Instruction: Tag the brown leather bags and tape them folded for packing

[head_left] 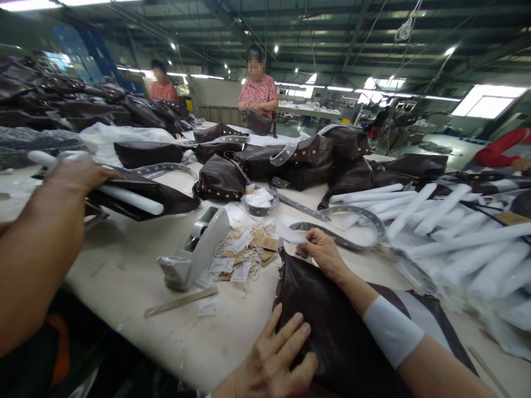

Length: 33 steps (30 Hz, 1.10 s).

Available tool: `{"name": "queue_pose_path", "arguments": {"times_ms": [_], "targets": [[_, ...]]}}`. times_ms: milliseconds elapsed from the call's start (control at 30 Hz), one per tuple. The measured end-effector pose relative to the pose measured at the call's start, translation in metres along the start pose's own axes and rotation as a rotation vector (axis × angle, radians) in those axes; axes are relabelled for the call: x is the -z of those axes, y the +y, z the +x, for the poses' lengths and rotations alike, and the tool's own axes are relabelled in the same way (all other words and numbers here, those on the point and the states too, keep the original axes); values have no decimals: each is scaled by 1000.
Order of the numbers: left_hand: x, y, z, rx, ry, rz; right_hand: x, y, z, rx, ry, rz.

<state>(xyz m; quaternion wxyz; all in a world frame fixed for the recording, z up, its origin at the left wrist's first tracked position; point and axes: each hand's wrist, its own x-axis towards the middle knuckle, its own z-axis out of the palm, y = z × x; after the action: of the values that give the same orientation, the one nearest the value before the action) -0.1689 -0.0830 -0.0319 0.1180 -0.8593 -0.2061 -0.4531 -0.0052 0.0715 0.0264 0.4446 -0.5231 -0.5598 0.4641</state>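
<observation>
In the head view a dark brown leather bag [327, 315] lies on the table right in front of me. My left hand [277, 354] rests on its near left edge with the fingers spread, pressing lightly on the leather. At the bag's far corner, my right hand [326, 251] pinches a thin white slip of paper [292, 235] between thumb and fingers. A pale band wraps the right forearm. Just left of the bag sits a heap of brown and white tags with strings [244, 254], beside a grey tape dispenser [194, 249].
A co-worker's arm [53, 221] reaches in from the left over another dark bag [145, 193] with a white roll. More bags [286, 160] are piled across the table. White wrapped rolls [468, 243] fill the right side. A flat strip [180, 301] lies near the dispenser. People work beyond.
</observation>
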Motion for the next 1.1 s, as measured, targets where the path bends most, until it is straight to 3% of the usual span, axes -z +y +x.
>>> {"name": "queue_pose_path", "arguments": {"times_ms": [167, 300, 500, 667, 900, 1100], "targets": [[12, 2, -1, 32, -212, -20, 6, -15, -18, 29, -12, 37], [11, 2, -7, 61, -234, -32, 13, -19, -49, 123, -79, -14], [8, 2, -2, 107, -167, -64, 16, -4, -109, 663, -119, -433], [8, 2, 3, 136, -110, -75, 12, -3, -137, 934, -115, -591], [4, 1, -3, 221, 23, -46, 8, -11, -155, 1029, -202, -763], [14, -5, 8, 165, -174, -78, 7, -11, -159, 1057, -244, -811]]}}
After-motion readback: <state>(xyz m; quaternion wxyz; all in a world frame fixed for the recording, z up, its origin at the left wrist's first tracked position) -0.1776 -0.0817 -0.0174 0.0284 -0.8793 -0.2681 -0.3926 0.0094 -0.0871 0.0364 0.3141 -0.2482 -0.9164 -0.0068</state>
